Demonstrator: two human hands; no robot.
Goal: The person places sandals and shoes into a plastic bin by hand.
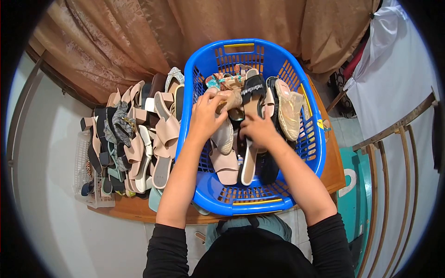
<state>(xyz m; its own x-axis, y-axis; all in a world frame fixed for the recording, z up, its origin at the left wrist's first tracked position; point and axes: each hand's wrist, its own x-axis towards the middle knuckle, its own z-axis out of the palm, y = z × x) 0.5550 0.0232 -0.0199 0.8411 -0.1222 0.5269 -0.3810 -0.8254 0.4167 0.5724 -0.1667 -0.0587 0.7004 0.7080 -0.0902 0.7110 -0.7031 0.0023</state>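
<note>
A blue plastic basket (218,62) stands on a wooden table, holding several sandals and slippers. My left hand (205,116) reaches into it and grips a beige sandal (230,99) near the basket's middle. My right hand (258,130) is closed on a black sandal with a beaded strap (254,90) that stands upright among the others. A pink slipper (225,166) lies below my hands on the basket floor. A clear-strapped espadrille sandal (289,109) leans on the right wall.
Left of the basket, several pink, beige and black sandals (134,139) lie in a row on the table (134,211). A brown curtain (139,32) hangs behind. A white cloth (394,69) and a railing (394,134) stand at the right.
</note>
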